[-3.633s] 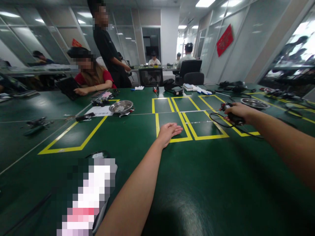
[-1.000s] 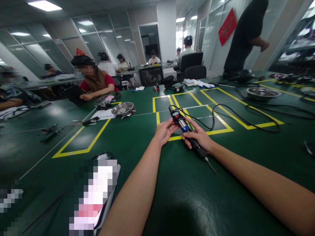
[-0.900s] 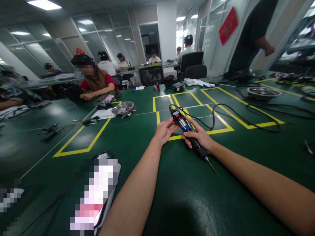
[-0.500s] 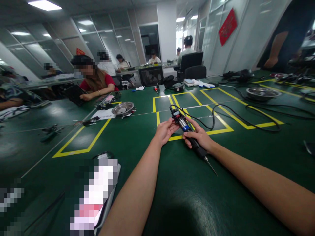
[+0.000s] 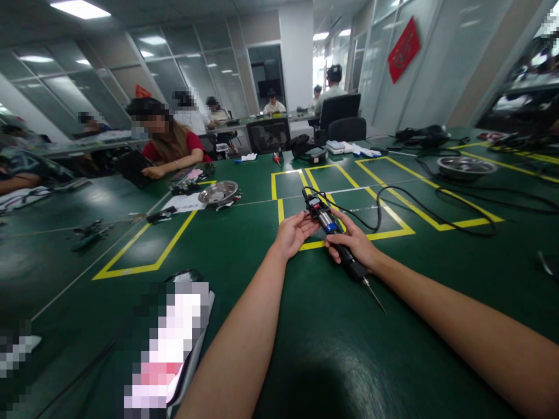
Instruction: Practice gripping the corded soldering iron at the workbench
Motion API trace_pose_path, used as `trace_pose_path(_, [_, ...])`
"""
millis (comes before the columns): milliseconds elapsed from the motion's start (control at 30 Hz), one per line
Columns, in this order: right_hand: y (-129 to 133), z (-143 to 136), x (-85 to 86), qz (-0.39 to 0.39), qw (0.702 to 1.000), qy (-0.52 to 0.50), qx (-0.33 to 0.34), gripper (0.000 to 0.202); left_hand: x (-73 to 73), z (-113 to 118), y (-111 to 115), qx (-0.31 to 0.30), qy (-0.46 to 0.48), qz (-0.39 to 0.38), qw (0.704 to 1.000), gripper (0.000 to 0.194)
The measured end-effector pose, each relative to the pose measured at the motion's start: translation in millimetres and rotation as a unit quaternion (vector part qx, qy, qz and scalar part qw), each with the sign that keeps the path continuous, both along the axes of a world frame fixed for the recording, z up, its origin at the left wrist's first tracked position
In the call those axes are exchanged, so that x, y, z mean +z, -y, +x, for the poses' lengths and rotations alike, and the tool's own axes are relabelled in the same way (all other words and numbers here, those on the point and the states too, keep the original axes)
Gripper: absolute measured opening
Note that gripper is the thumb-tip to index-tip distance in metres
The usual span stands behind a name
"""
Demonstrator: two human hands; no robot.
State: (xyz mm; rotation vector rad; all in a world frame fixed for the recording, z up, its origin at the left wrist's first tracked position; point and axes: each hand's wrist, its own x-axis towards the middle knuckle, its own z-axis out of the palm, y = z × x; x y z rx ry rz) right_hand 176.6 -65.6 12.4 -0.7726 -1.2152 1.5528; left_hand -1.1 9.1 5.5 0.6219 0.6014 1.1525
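Note:
An electric screwdriver (image 5: 325,221) with a black body, a silver and blue band and a long thin bit lies slantwise between my hands. Its bit points down toward me and to the right. My right hand (image 5: 357,244) is wrapped round the black body, thumb on top. With its fingertips, my left hand (image 5: 296,234) holds the cable end of the screwdriver; part of those fingers is hidden behind it. A black cable (image 5: 379,212) leaves that end and loops away to the right across the green table (image 5: 323,331).
Yellow tape (image 5: 393,231) marks rectangles on the table. One metal bowl (image 5: 218,192) stands at left, another metal bowl (image 5: 466,166) at right. A phone-like device (image 5: 205,331), its screen blurred out, lies by my left forearm. Across the table sits a person in red (image 5: 192,148).
My hands and the screwdriver have hardly moved. The person standing at the upper right has gone out of view.

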Motion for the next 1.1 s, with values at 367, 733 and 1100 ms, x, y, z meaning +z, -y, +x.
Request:
trace_pose_path(367, [-0.1, 0.2, 1.5, 0.0, 1.0, 0.001, 0.004, 0.101, 0.4, 0.8, 0.3, 0.005, 0.0, 0.012, 1.0, 0.013])
trace_pose_path(733, [0.2, 0.3, 2.2, 0.001, 1.0, 0.005, 0.006, 0.102, 0.5, 0.7, 2.3, 0.013, -0.006, 0.008, 1.0, 0.011])
trace_pose_path(1100, [0.9, -0.1, 2.8, -0.002, 1.0, 0.015, 0.01, 0.102, -0.2, 0.8, 0.6, 0.018, -0.009, 0.003, 1.0, 0.014])
